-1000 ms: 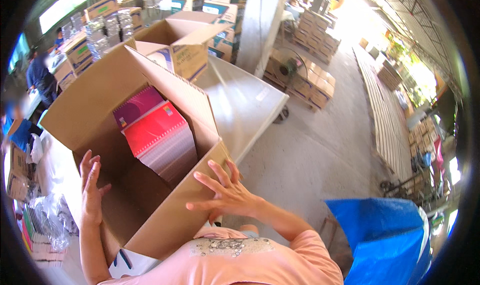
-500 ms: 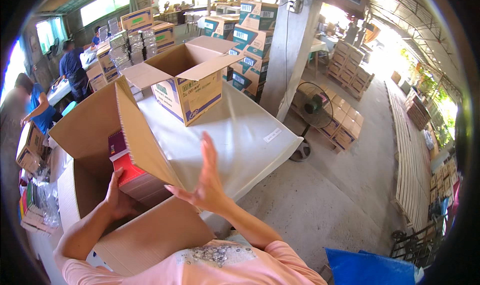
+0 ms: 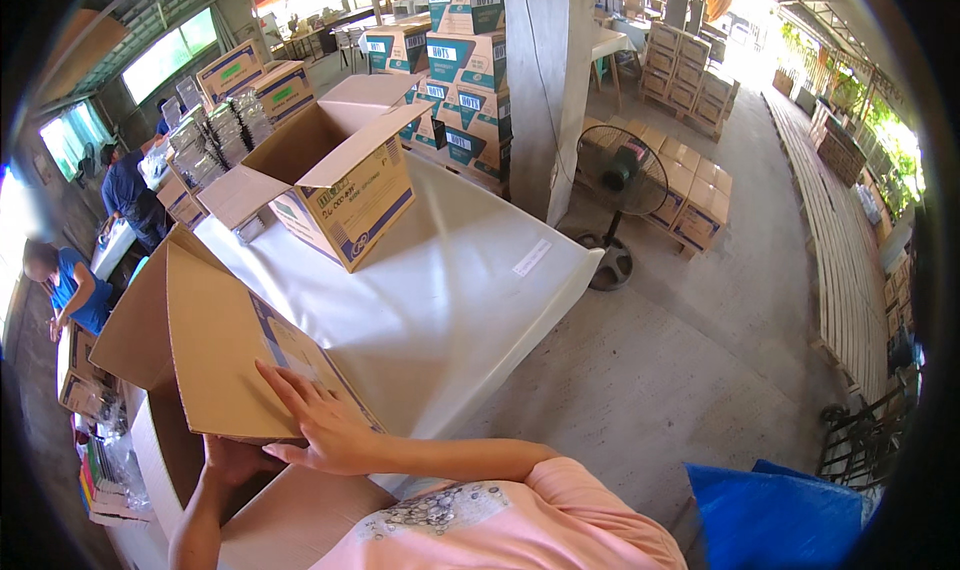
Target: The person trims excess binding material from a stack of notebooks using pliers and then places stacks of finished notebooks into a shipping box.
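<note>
A cardboard box [image 3: 290, 510] stands open right in front of me, at the near left end of the table. My right hand [image 3: 328, 430] lies with fingers stretched against the outer face of its raised flap [image 3: 235, 345], which leans in over the opening. Down in the box, below that flap's edge, is my left hand [image 3: 235, 460]; its fingers are hidden, so I cannot tell what it holds. The flap covers the box's contents. Farther off on the table sits a second open box [image 3: 350, 200], its flaps spread outward.
A white-covered table [image 3: 470, 270] carries both boxes. Beyond its right corner stand a fan [image 3: 615, 175] and a concrete pillar [image 3: 545, 100]. Stacked cartons [image 3: 465, 70] rise behind it. People in blue [image 3: 80, 290] work at the left. A blue sheet [image 3: 770, 515] lies lower right.
My right hand has come down from the air onto the flap, which now leans further inward. The red-covered stack of books beside my left hand has gone out of sight. My view has shifted.
</note>
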{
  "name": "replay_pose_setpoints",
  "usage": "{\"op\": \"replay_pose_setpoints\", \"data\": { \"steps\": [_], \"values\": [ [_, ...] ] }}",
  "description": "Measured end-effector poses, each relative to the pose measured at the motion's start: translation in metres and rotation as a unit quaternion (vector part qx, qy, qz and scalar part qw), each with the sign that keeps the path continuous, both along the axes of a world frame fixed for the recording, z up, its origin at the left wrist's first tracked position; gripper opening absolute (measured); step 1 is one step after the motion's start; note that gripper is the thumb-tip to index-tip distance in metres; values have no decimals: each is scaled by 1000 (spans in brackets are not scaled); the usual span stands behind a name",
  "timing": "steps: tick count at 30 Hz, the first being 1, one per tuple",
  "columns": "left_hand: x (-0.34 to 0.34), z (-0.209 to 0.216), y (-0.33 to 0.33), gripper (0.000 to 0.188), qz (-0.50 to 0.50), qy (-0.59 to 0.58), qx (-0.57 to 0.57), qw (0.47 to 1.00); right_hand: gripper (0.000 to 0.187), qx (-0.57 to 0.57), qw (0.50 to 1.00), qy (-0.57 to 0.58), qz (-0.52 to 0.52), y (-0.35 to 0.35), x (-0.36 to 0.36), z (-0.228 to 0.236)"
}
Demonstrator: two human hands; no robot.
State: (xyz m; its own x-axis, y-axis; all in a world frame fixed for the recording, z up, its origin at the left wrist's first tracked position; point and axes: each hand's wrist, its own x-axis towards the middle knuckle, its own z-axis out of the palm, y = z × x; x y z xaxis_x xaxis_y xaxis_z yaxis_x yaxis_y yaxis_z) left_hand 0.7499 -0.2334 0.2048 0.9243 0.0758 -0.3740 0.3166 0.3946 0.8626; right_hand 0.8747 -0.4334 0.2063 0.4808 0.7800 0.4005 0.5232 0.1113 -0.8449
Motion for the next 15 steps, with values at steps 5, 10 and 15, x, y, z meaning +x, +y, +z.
{"op": "replay_pose_setpoints", "data": {
  "steps": [5, 10, 15],
  "values": [
    [-2, 12, 1, 103, -54, 24, -24, 998, 83, 61, 996, -29, -51, 9, -6, -12],
    [-9, 18, 0, 102, 14, 22, 4, 1000, 81, 87, 995, -18, -38, 10, -6, -10],
    [-2, 26, -8, 86, 65, 40, -68, 995, 81, 117, 992, -7, -38, 9, -5, -10]
  ]
}}
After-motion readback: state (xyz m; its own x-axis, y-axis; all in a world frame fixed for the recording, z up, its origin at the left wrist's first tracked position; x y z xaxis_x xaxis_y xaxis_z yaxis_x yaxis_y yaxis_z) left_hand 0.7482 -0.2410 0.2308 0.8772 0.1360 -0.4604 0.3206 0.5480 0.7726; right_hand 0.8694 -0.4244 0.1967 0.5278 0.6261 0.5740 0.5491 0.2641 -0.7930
